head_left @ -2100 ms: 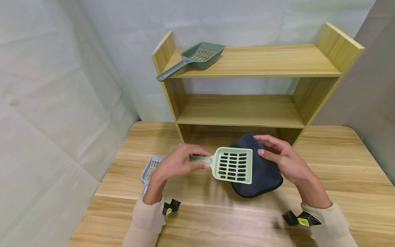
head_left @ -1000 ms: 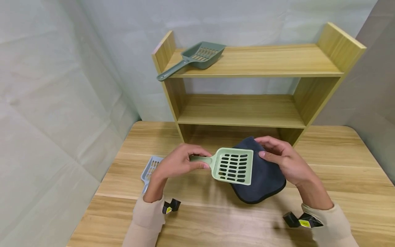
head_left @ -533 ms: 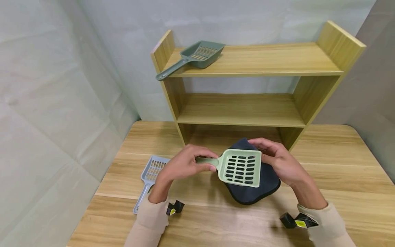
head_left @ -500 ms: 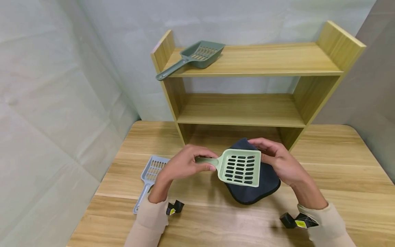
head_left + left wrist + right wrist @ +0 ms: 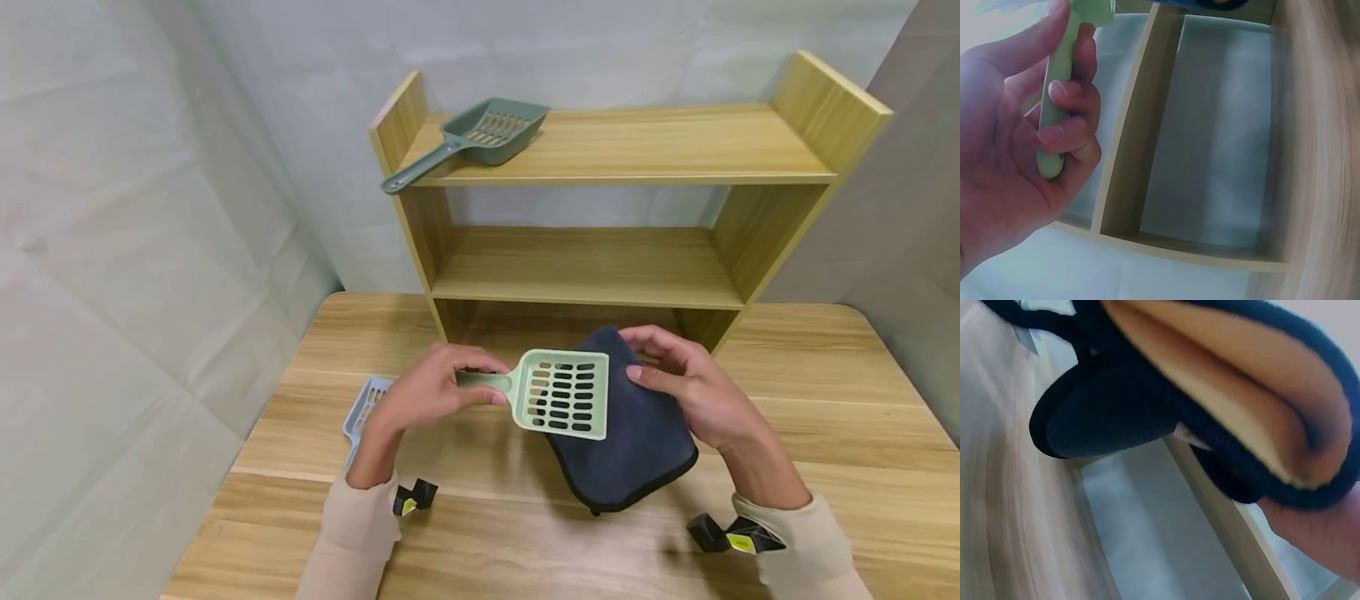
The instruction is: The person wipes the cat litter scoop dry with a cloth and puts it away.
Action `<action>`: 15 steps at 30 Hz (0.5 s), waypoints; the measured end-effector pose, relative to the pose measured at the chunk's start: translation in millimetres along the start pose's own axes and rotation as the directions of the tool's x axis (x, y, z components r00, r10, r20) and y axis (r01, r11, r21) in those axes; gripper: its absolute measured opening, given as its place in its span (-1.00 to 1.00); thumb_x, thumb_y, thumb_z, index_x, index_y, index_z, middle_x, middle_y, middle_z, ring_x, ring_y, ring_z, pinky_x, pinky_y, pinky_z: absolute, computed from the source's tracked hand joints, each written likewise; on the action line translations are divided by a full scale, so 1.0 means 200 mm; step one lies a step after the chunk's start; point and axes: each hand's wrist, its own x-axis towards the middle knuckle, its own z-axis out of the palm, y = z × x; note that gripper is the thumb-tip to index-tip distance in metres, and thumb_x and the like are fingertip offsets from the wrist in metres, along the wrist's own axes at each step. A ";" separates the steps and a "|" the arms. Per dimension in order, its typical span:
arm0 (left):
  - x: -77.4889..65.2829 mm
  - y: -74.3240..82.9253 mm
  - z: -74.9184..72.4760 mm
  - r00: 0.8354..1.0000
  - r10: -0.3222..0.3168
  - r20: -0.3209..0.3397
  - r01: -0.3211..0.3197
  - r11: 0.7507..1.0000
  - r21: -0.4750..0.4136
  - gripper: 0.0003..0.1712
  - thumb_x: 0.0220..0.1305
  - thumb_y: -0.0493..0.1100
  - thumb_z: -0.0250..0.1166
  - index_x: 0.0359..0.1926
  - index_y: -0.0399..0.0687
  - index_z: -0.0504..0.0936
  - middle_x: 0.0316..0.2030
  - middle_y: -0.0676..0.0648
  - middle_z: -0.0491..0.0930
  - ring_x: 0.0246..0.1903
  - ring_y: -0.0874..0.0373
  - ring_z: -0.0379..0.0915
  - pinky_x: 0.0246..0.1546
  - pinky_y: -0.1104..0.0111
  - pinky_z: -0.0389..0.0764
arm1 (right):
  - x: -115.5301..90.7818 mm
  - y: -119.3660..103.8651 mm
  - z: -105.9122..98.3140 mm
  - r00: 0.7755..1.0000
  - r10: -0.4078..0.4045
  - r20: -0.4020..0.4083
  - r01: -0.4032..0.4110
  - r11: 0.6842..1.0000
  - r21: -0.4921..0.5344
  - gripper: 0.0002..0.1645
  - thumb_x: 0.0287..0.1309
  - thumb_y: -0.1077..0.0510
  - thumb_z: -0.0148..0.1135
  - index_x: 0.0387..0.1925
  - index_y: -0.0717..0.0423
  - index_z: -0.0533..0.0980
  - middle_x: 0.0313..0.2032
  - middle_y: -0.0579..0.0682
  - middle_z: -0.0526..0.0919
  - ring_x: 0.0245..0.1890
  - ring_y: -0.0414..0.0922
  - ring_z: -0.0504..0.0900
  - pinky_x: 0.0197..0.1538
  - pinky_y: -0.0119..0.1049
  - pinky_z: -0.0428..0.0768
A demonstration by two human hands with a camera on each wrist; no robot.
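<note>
My left hand (image 5: 442, 383) grips the handle of a pale green litter scoop (image 5: 521, 392), its slotted pan turned up. In the left wrist view the fingers curl round that green handle (image 5: 1054, 134). Thumb and fingers of my right hand (image 5: 697, 387) pinch the upper edge of a navy cloth (image 5: 641, 433) with black edging. The cloth hangs over the table, partly behind the scoop's pan. Close up in the right wrist view, a folded orange-tan side of the cloth (image 5: 1222, 387) shows, covering most of the fingers.
A dark green litter scoop (image 5: 487, 133) lies on the top board of a wooden shelf (image 5: 588, 292), its handle jutting past the front left edge. On the table (image 5: 480, 550), a blue-grey litter scoop (image 5: 365, 408) lies partly under the left forearm. Pale fabric hangs behind.
In the last half second the scoop has moved left and slightly up, while the right hand has shifted right with the cloth. More of the cloth now shows.
</note>
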 end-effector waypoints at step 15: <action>0.02 -0.02 0.00 0.966 -0.088 -0.243 0.103 0.993 0.052 -0.73 0.25 -0.20 0.60 -0.02 -0.04 0.83 -0.15 0.03 0.83 -0.21 0.15 0.65 -0.10 0.29 0.64 | 0.01 0.01 0.06 0.996 0.068 0.065 -0.082 0.964 0.252 -0.58 0.53 0.45 0.06 0.24 0.02 0.45 0.04 -0.11 0.62 -0.15 -0.21 0.76 -0.17 -0.33 0.77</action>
